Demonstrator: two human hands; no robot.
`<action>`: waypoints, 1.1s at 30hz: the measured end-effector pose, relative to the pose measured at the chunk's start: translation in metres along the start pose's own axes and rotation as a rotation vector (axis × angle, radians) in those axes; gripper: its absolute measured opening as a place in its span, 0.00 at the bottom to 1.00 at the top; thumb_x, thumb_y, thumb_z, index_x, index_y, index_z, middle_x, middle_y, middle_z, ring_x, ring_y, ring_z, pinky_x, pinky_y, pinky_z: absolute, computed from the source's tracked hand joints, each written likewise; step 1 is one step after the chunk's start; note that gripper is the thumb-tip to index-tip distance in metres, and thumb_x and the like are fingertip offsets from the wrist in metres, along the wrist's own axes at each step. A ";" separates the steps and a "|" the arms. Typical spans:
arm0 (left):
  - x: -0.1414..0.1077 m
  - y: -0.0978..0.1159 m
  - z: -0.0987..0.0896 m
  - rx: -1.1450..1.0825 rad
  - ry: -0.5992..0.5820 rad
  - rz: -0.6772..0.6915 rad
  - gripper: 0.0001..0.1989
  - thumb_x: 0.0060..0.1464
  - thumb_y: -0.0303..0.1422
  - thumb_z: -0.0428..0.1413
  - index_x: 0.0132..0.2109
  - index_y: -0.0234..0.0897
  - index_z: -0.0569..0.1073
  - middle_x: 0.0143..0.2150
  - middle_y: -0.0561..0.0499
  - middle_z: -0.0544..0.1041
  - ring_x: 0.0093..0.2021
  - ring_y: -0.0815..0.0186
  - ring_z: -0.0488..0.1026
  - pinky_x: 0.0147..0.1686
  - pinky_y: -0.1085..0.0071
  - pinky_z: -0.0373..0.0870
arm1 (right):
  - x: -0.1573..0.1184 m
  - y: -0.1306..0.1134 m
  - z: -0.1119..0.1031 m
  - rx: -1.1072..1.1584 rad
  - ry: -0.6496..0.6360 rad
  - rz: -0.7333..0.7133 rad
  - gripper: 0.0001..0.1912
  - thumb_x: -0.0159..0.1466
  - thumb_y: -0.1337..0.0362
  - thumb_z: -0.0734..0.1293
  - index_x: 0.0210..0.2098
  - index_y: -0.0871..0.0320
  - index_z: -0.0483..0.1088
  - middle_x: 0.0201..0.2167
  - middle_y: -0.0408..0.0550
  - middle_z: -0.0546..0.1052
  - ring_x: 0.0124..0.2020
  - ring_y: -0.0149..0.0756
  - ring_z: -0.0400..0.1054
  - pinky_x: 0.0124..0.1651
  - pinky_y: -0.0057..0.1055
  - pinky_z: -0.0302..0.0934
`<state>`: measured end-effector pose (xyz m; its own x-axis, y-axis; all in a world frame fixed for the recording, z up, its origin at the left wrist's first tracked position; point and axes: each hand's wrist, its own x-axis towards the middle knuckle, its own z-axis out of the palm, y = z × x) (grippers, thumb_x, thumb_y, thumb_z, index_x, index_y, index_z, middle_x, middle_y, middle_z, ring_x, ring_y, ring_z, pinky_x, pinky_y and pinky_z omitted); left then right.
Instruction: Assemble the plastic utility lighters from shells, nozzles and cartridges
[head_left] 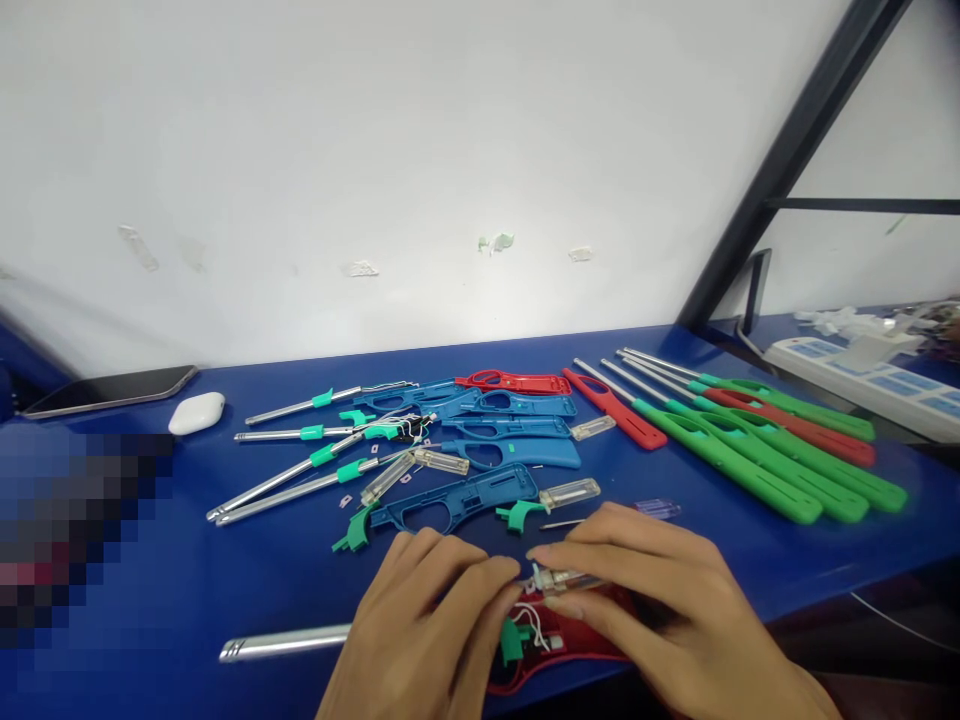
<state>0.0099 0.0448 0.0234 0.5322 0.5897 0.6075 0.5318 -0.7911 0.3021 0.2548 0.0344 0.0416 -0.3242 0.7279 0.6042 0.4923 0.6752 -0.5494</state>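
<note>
My right hand (645, 590) pinches a clear lighter fuel tank (562, 580) between thumb and fingers, its valve end pointing left. My left hand (435, 620) is closed beside that valve, thumb and fingertips together by a small pale pink piece (529, 586); what they grip is hidden. Under both hands lies an open red lighter half-shell (555, 668) with a green trigger (514, 640) and white wires. A metal lighter tube (285, 643) sticks out to the left from behind my left hand.
Blue half-shells (480, 490), loose fuel tanks (570, 494), green triggers (354, 530) and tubes with wires (292, 484) are spread across the blue table. Assembled green lighters (750, 470) lie to the right. A screwdriver (656, 509), earbud case (196, 412) and phone (112, 390) also lie there.
</note>
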 end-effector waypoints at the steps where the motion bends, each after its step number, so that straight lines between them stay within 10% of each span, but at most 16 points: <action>1: 0.001 0.000 0.001 -0.014 0.003 -0.008 0.14 0.70 0.20 0.55 0.55 0.41 0.74 0.44 0.54 0.80 0.41 0.67 0.74 0.44 0.67 0.73 | 0.000 0.001 0.000 -0.008 0.002 -0.004 0.07 0.73 0.63 0.74 0.49 0.54 0.85 0.37 0.42 0.86 0.35 0.28 0.82 0.43 0.18 0.76; 24: 0.004 0.003 0.004 0.000 0.097 0.110 0.12 0.69 0.17 0.51 0.48 0.35 0.76 0.36 0.51 0.79 0.33 0.66 0.73 0.34 0.68 0.76 | 0.004 0.002 -0.002 -0.041 -0.024 -0.138 0.14 0.78 0.58 0.68 0.48 0.58 0.84 0.34 0.43 0.85 0.33 0.25 0.80 0.40 0.17 0.73; 33: -0.003 0.006 0.000 0.232 0.058 0.114 0.12 0.77 0.33 0.51 0.58 0.39 0.77 0.46 0.50 0.84 0.44 0.63 0.81 0.43 0.68 0.82 | -0.005 0.007 -0.005 -0.145 -0.085 0.010 0.09 0.76 0.60 0.71 0.53 0.46 0.81 0.42 0.41 0.83 0.42 0.32 0.80 0.48 0.26 0.75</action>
<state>0.0116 0.0384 0.0238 0.5622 0.4836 0.6709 0.6109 -0.7896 0.0573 0.2640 0.0346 0.0373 -0.3831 0.7458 0.5449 0.6048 0.6485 -0.4623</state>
